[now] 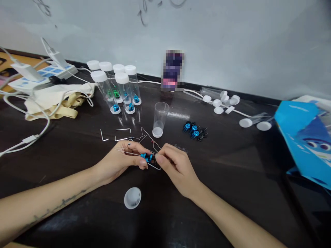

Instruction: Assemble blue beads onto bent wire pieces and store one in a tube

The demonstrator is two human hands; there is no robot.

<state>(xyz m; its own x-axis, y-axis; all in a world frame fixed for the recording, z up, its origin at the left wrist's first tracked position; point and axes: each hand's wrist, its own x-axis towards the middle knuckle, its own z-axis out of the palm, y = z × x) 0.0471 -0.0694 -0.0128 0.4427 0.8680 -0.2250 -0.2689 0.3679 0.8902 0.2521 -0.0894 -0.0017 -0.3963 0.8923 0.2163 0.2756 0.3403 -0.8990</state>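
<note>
My left hand (pixel 129 155) is closed around a small blue-and-black metal part (pixel 147 157) with thin wires along it. My right hand (pixel 176 167) pinches the dark end of the same part; its fingertips hide some detail. A bent thin wire (pixel 148 132) rises behind the fingers, and whether it joins the part I cannot tell. Just beyond the hands, a clear tube (pixel 160 119) stands upright on a white base. Several blue-and-black parts (pixel 194 129) lie in a cluster to its right. Nearer me rests a white cap (pixel 132 198) with tiny dark bits inside.
Capped tubes (pixel 122 81) with blue or green parts stand at back left. L-shaped hex keys (pixel 103 136) lie left of the hands. White caps (pixel 218 103) and loose tubes are at back right, beside a blue bag (pixel 297 124). Cables, a power strip (pixel 58 70) and cloth (pixel 59 98) occupy the left.
</note>
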